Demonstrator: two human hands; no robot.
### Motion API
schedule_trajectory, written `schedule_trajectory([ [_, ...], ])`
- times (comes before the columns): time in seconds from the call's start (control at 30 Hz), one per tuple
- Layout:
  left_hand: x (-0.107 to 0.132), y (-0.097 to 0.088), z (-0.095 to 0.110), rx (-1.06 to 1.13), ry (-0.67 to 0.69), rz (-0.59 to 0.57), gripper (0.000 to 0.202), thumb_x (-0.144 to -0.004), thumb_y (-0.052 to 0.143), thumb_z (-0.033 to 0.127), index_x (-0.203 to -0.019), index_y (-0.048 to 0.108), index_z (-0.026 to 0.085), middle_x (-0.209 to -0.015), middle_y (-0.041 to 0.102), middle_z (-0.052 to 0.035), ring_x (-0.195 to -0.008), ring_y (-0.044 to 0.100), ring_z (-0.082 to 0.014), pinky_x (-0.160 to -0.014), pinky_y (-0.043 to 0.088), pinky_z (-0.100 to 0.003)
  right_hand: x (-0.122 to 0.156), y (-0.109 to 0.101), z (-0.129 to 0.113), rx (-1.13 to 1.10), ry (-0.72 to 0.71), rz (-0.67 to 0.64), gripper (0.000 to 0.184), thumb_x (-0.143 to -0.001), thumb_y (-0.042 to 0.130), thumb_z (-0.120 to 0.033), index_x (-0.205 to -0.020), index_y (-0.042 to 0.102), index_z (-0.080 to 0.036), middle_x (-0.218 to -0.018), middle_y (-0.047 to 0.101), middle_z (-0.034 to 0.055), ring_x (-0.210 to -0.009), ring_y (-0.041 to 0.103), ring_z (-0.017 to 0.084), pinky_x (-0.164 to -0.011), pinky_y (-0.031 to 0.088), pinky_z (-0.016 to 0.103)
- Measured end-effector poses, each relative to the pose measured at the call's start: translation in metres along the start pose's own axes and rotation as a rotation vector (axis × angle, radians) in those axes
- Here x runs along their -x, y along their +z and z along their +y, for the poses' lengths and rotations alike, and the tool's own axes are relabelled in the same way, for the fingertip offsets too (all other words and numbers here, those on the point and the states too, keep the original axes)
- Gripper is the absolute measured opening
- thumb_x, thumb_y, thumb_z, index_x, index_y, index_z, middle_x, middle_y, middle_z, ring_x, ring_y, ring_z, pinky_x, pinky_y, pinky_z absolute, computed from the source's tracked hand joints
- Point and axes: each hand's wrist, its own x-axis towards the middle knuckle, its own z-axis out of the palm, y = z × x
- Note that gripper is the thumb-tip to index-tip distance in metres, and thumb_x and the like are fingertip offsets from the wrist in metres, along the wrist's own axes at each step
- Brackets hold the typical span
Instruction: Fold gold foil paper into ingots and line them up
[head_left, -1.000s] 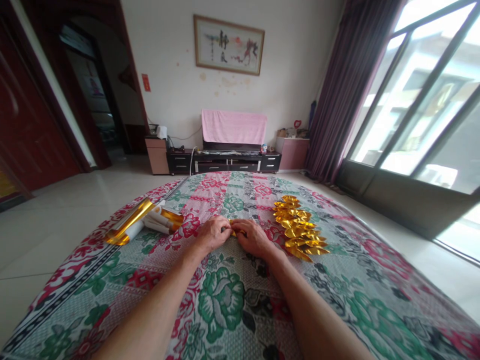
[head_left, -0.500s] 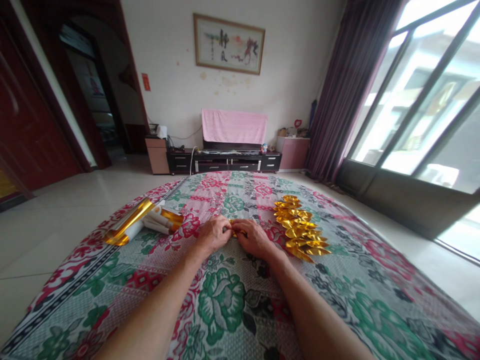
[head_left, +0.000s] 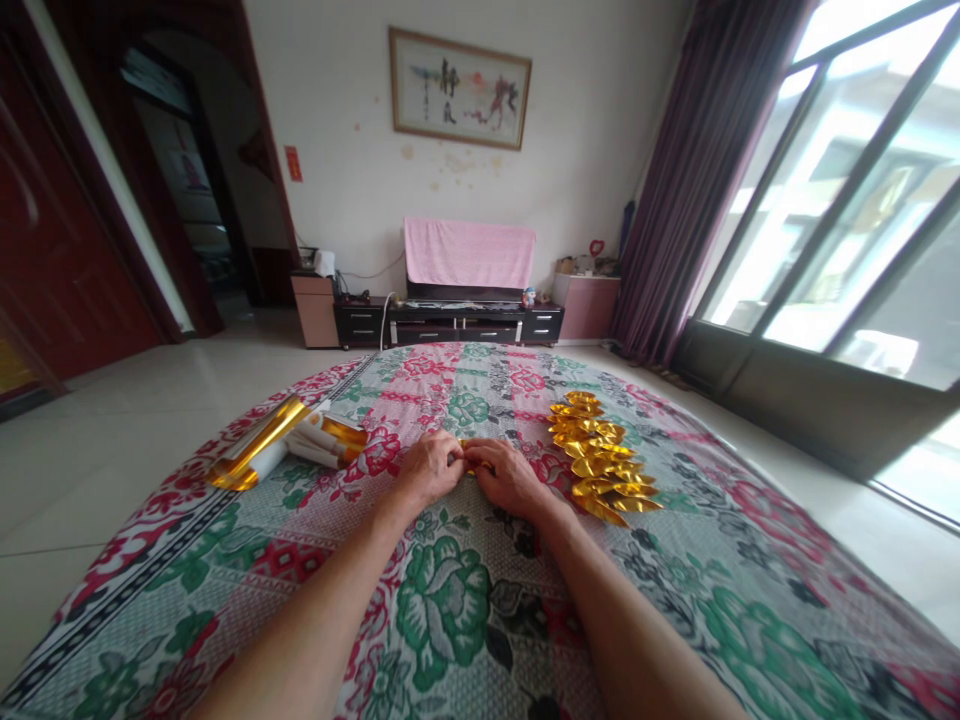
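Two hands point(head_left: 433, 466) point(head_left: 505, 474) on one gold piece point(head_left: 470, 471)

Two bare forearms point(head_left: 322, 585), tapering — bare wrists point(head_left: 552, 512)

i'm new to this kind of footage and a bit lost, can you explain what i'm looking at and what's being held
There is no machine here: these are a person's bare hands. One camera, worn on the head, looks forward and down, so the forearms reach in from the bottom edge.

The left hand and right hand meet over the table, their fingers closed around a small gold piece, mostly hidden by them.

On the flowered tablecloth, curled gold-and-white sheets lie to the left, and a cluster of shaped gold pieces with pointed ends lies to the right.
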Motion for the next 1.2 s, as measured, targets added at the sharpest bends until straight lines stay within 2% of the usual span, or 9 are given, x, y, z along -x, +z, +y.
schedule_trajectory([
  [0.33, 0.0004, 0.0007, -0.0016, 0.000, 0.008, 0.008, 0.006, -0.073, 0.059, 0.021, -0.077, 0.063, 0.019, -0.085, 0.063, -0.0041, -0.087, 0.057, -0.0182, -0.081, 0.045, -0.030, -0.0006, -0.0016, -0.0007, -0.046, -0.024, 0.002, 0.029, -0.078, 0.045, -0.010, -0.095, 0.066, -0.022, -0.106, 0.064, 0.0031, -0.100, 0.057, 0.016, -0.091, 0.042, 0.032],
  [0.63, 0.0004, -0.0012, 0.0001, 0.000, 0.033, -0.004, 0.008, -0.075, 0.056, 0.018, -0.073, 0.064, 0.019, -0.082, 0.063, -0.0034, -0.086, 0.057, -0.0164, -0.082, 0.044, -0.028, 0.0004, 0.0016, 0.0022, -0.080, 0.044, 0.055, 0.025, -0.069, 0.049, -0.004, -0.078, 0.067, -0.020, -0.100, 0.066, 0.0036, -0.094, 0.059, 0.016, -0.089, 0.043, 0.031],
  [0.83, 0.0001, -0.0013, 0.0012, 0.012, 0.012, -0.010, 0.009, -0.074, 0.056, 0.017, -0.072, 0.064, 0.020, -0.084, 0.063, -0.0029, -0.087, 0.057, -0.0158, -0.083, 0.044, -0.027, 0.0015, 0.0030, 0.0046, -0.076, 0.056, 0.079, 0.023, -0.070, 0.051, -0.006, -0.076, 0.067, -0.021, -0.097, 0.066, 0.0028, -0.091, 0.060, 0.015, -0.088, 0.043, 0.029],
  [1.03, -0.0001, -0.0011, 0.0010, 0.020, 0.013, -0.004, 0.009, -0.074, 0.056, 0.017, -0.072, 0.064, 0.019, -0.084, 0.063, -0.0033, -0.087, 0.057, -0.0162, -0.084, 0.044, -0.028, 0.0003, 0.0047, 0.0035, -0.059, 0.075, 0.089, 0.019, -0.078, 0.051, -0.013, -0.076, 0.068, -0.020, -0.095, 0.067, 0.0037, -0.090, 0.060, 0.014, -0.086, 0.043, 0.028],
  [1.2, -0.0003, -0.0008, -0.0004, 0.029, 0.020, -0.011, 0.010, -0.074, 0.055, 0.016, -0.073, 0.065, 0.019, -0.084, 0.063, -0.0033, -0.088, 0.056, -0.0161, -0.084, 0.044, -0.028, 0.0001, 0.0079, 0.0037, -0.041, 0.107, 0.099, 0.012, -0.072, 0.057, -0.013, -0.074, 0.067, -0.020, -0.096, 0.066, 0.0037, -0.091, 0.059, 0.016, -0.087, 0.043, 0.030],
])
